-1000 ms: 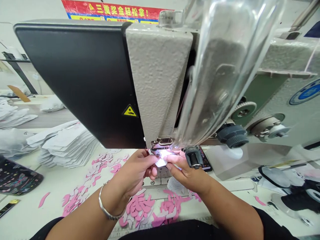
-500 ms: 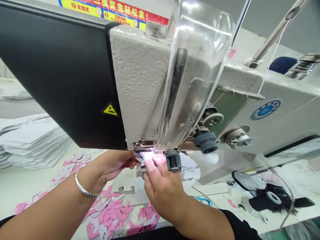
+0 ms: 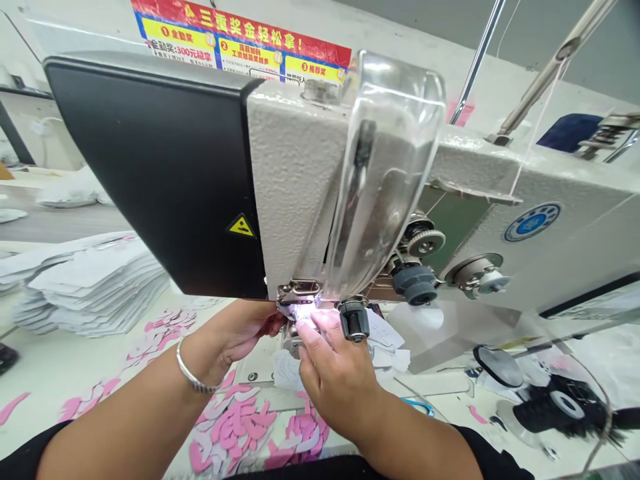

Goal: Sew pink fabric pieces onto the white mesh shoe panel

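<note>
A large sewing machine (image 3: 310, 180) with a black side panel and a clear plastic guard fills the view. Under its head, at the lit needle area, both my hands meet. My left hand (image 3: 235, 333), a silver bangle on its wrist, pinches a small white piece (image 3: 289, 313) from the left. My right hand (image 3: 333, 367) has its fingers closed on the same piece from the right, just below the metal presser foot (image 3: 299, 292). The piece is mostly hidden by my fingers and the glare of the lamp.
Pink and white cut shapes (image 3: 235, 427) lie scattered on the table in front of me. A stack of white cut pieces (image 3: 95, 283) sits at the left. A black spool holder (image 3: 565, 403) and a blue-handled tool (image 3: 415, 403) lie at the right.
The view has shifted and tilted up a little, showing more of the poster behind. Both hands stay pinched on the small piece under the presser foot, barely moved.
</note>
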The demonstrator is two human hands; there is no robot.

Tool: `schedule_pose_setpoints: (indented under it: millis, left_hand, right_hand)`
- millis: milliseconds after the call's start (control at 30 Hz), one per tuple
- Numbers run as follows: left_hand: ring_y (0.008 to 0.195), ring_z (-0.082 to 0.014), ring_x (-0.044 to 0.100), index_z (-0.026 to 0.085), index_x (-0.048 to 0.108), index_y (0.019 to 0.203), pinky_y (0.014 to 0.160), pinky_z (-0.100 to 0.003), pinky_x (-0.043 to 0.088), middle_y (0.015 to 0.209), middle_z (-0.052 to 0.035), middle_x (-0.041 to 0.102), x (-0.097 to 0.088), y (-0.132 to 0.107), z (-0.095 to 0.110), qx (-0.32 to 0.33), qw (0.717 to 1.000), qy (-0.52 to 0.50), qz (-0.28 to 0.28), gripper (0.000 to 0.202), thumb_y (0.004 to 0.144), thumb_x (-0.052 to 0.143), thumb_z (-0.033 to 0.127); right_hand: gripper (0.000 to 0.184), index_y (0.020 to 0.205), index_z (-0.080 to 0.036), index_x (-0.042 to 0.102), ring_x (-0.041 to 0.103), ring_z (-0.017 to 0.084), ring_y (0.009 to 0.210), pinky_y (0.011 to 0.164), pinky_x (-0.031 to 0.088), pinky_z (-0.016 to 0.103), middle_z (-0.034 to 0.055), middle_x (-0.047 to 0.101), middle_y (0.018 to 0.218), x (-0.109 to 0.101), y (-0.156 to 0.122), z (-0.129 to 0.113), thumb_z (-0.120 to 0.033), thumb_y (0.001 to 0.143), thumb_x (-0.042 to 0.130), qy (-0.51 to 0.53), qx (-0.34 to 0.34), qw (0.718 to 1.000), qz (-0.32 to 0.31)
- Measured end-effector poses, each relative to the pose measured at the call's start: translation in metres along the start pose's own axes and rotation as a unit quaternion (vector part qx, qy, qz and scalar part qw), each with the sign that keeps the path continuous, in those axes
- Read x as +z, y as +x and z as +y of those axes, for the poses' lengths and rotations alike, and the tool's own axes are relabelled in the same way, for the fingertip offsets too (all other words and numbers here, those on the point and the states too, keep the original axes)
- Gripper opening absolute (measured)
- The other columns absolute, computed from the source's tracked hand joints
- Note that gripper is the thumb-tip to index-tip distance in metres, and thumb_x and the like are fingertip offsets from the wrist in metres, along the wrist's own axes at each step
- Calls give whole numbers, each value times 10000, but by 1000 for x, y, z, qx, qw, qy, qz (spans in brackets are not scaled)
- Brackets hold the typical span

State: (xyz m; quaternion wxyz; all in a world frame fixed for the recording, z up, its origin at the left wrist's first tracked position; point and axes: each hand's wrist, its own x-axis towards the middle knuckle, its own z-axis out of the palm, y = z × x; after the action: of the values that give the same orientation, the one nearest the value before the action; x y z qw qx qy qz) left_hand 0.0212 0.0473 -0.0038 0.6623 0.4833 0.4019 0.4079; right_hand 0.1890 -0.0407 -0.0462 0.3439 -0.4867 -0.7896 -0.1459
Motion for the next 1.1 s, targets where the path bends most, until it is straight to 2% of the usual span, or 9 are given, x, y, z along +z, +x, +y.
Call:
schedule_pose_setpoints:
  millis: [167, 333, 533, 633, 767, 833, 933, 1000, 1100]
  left_hand:
    - [489, -99, 406, 156, 587, 535, 465, -220, 352, 543, -9, 496, -4, 1, -6, -12, 1000, 2, 17, 195, 586, 748, 254]
    - [485, -98, 404, 160, 591, 553, 462, -219, 340, 548, -5, 496, 2, -6, 0, 15, 1000, 3, 5, 166, 612, 719, 248]
    - [475, -93, 405, 160, 595, 589, 453, -218, 312, 554, 8, 492, 7, -10, 0, 30, 999, -20, 10, 194, 629, 761, 251]
    - [471, -89, 405, 155, 582, 587, 460, -222, 309, 543, 13, 489, 8, -11, -4, 47, 998, -31, 17, 274, 645, 802, 308]
    - [506, -98, 455, 152, 574, 608, 503, -229, 368, 565, 0, 524, 11, -24, -9, 66, 997, -32, 33, 362, 728, 783, 422]
    - [537, -100, 495, 167, 579, 706, 520, -221, 396, 633, 7, 560, 10, -36, -11, 74, 994, -47, 71, 319, 749, 778, 413]
    - [562, -90, 522, 201, 516, 809, 526, -200, 420, 703, 37, 555, 4, -57, -13, 70, 988, -74, 118, 300, 769, 772, 352]
    - [575, -89, 540, 212, 465, 815, 544, -197, 444, 699, 55, 522, -1, -69, -15, 63, 989, -72, 113, 303, 787, 753, 302]
    - [602, -102, 582, 219, 430, 823, 566, -201, 476, 701, 63, 503, -7, -82, -17, 54, 992, -57, 97, 299, 790, 726, 235]
  right_hand:
    - [385, 1306, -232, 578, 573, 325, 1178, 940, 532, 517, 165, 614, 1212, 1, 1, 3, -239, 923, 544, 8, -7, 1000, 9]
    - [376, 1293, -220, 577, 566, 329, 1180, 951, 519, 522, 162, 625, 1186, 3, 0, 8, -236, 918, 568, 22, -16, 999, 24]
    - [303, 1197, -216, 622, 595, 286, 1118, 952, 508, 494, 132, 650, 1113, 1, 7, 10, -174, 907, 544, 50, -7, 998, 43]
    - [244, 1140, -211, 642, 602, 275, 1094, 955, 501, 484, 122, 659, 1087, 0, 13, 14, -217, 914, 550, 76, 5, 997, 20]
    - [283, 1201, -228, 619, 616, 251, 1067, 960, 503, 471, 98, 658, 1095, -4, 13, 22, -254, 923, 575, 84, -2, 996, -17]
    - [320, 1248, -238, 599, 608, 255, 1095, 1006, 478, 506, 98, 645, 1149, -8, 6, 28, -260, 929, 580, 72, -6, 997, -22]
    - [296, 1232, -237, 606, 563, 273, 1189, 1062, 438, 531, 102, 630, 1206, -17, -11, 39, -270, 941, 563, 64, 13, 998, 21]
    - [266, 1201, -234, 620, 567, 260, 1186, 1024, 481, 487, 95, 634, 1219, -22, -27, 49, -263, 947, 550, 81, 30, 995, 52]
    - [238, 1161, -236, 637, 621, 239, 1098, 954, 532, 443, 78, 664, 1160, -25, -57, 65, -254, 951, 527, 94, 87, 991, 30]
